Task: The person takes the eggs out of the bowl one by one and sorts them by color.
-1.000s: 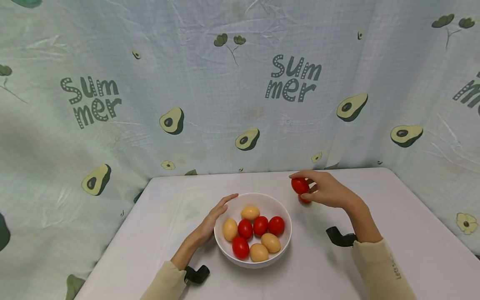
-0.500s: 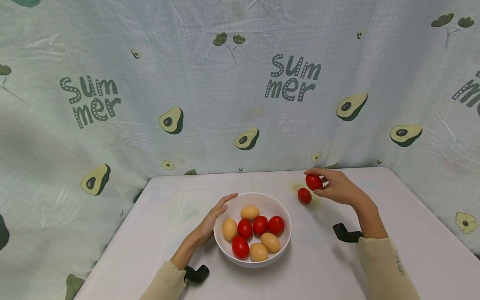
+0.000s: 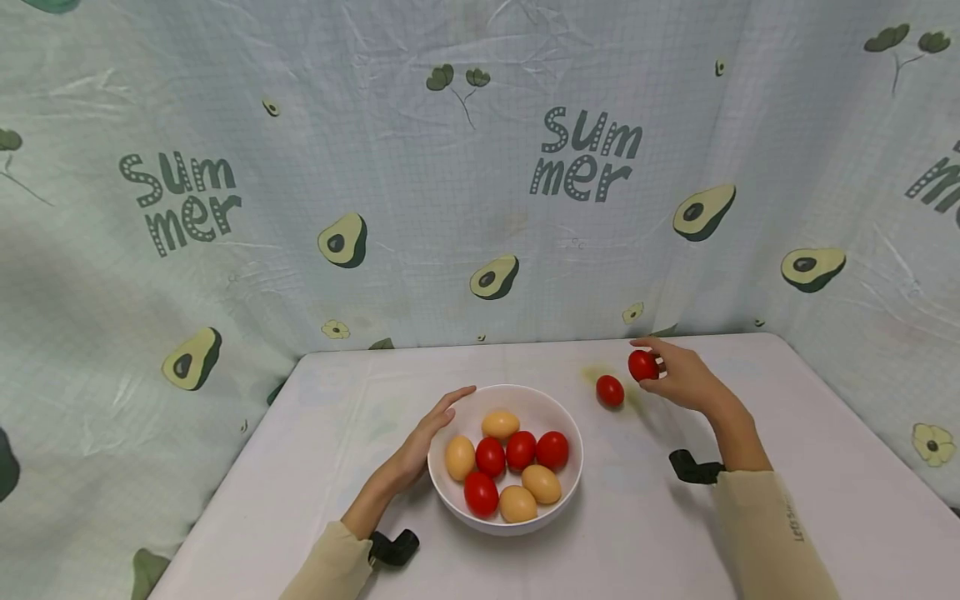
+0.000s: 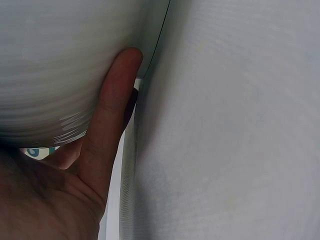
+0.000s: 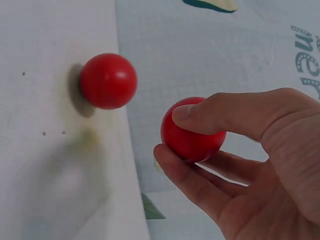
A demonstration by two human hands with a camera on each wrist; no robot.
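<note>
A white bowl (image 3: 504, 530) holds several red eggs (image 3: 481, 494) and tan eggs (image 3: 542, 485). My left hand (image 3: 414, 454) rests against the bowl's left side; in the left wrist view a straight finger (image 4: 107, 110) lies along its outer wall. Beyond the bowl to the right, my right hand (image 3: 684, 377) pinches a red egg (image 3: 642, 365) between thumb and fingers. The right wrist view shows this held egg (image 5: 192, 131) raised off the table, thumb on top. Another red egg (image 3: 610, 391) lies on the table, left of the held one and apart from it.
The table (image 3: 600, 533) has a pale cover with faint yellowish marks near the loose egg. Behind it hangs a printed cloth (image 3: 420, 167) with avocados and lettering. A black strap piece (image 3: 395, 548) sits at the left wrist, another (image 3: 696, 468) at the right.
My right hand has moved right with the red egg, away from the loose one, which now shows fully. The left hand and bowl have stayed in place.
</note>
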